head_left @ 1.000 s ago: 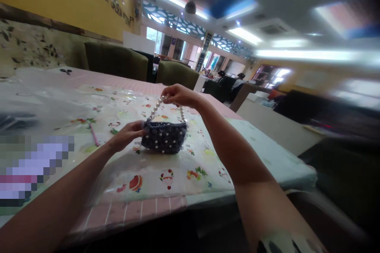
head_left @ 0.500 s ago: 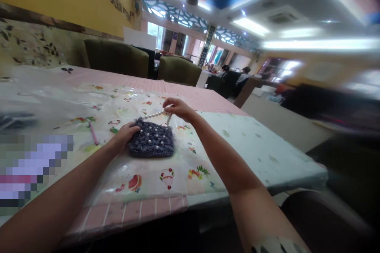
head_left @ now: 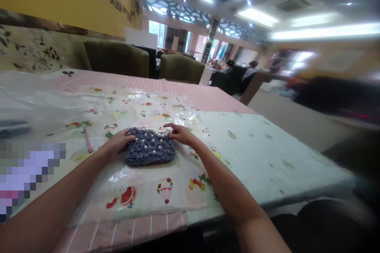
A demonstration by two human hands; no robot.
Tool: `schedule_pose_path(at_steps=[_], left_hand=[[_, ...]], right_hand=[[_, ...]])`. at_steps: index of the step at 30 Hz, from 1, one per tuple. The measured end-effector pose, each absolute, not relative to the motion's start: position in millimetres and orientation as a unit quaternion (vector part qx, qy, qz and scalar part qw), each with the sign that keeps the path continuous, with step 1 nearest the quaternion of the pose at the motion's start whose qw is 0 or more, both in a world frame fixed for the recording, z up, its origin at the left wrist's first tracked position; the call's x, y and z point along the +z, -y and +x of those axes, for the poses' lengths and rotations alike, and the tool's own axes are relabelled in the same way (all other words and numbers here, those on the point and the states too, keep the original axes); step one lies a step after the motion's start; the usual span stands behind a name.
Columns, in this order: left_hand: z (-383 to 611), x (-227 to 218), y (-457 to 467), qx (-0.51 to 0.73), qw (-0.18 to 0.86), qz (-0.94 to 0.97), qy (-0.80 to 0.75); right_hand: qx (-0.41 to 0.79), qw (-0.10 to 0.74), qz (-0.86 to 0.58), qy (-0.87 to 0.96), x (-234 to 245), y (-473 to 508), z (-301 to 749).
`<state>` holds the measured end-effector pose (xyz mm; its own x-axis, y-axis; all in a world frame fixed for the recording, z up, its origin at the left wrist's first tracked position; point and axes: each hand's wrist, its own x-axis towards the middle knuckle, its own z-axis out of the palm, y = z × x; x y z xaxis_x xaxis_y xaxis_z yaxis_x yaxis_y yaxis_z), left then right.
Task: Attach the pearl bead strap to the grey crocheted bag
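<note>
A small blue-grey crocheted bag [head_left: 150, 150] dotted with white pearl beads lies on the patterned tablecloth in front of me. Its strap of white pearls [head_left: 158, 132] rests along the top edge. My left hand [head_left: 123, 141] grips the bag's upper left corner, thumb on the front face. At the upper right corner my right hand [head_left: 179, 133] is closed on the bag, its forefinger raised and bent over the strap's end.
A pink pen-like stick [head_left: 88, 140] lies left of the bag, near clear plastic sheeting [head_left: 44, 99]. Scissors [head_left: 68, 73] rest at the far left of the table. Green chairs [head_left: 181, 68] stand behind it. Two people sit far off. A blurred-out patch covers the lower left.
My right hand has come down from holding the pearl strap raised to the bag's right corner. The strap now lies along the bag's top. My left hand keeps its grip.
</note>
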<state>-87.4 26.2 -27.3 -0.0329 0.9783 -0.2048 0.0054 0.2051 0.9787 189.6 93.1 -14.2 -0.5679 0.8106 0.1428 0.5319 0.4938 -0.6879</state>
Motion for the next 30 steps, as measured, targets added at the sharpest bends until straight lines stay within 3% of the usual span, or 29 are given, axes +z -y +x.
schedule_pose_path(at_steps=[3, 9, 14, 30], left_hand=[[-89.7, -27.5, -26.6, 0.438, 0.549, 0.453, -0.549], [-88.5, -23.0, -24.7, 0.422, 0.516, 0.478, -0.572], [-85.1, -23.0, -25.5, 0.419, 0.490, 0.514, -0.565], [-86.5, -29.2, -27.2, 0.421, 0.507, 0.522, -0.542]], right_hand=[[0.331, 0.211, -0.402, 0.827, -5.3, -107.4, 180.8], [0.314, 0.289, -0.543, 0.724, 6.9, -126.4, 169.6], [0.282, 0.257, -0.453, 0.805, -10.1, -105.5, 179.1], [0.470, 0.228, -0.456, 0.721, -29.7, -92.9, 192.8]])
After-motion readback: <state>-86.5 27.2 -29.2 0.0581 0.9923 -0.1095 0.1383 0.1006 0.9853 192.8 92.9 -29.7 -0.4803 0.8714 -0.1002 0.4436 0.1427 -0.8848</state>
